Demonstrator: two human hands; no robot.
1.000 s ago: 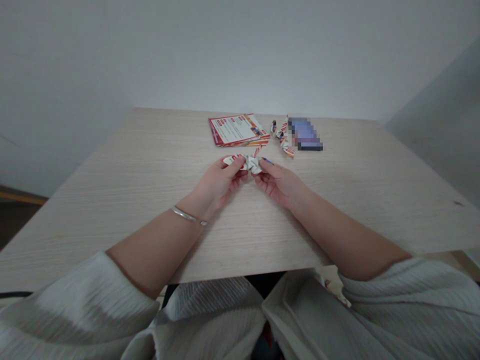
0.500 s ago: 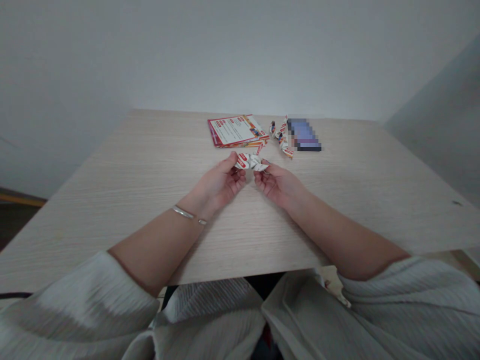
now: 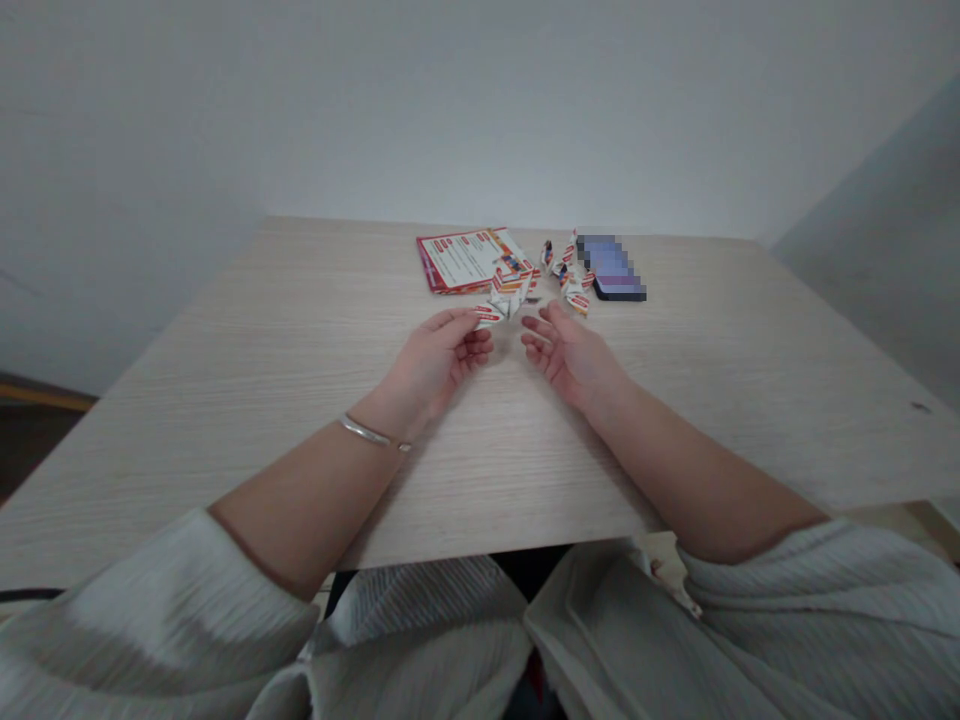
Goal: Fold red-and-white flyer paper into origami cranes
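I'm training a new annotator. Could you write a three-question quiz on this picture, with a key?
1. Which hand pinches a folded white-and-red paper piece?
2. True or false: a shiny silver metal bangle circles the left wrist.
3. Fill in, as the camera sees it: the flat, dark-edged rectangular device lies to the ___ of the red-bordered white printed sheets.

Key: 1. the left hand; 2. true; 3. right.
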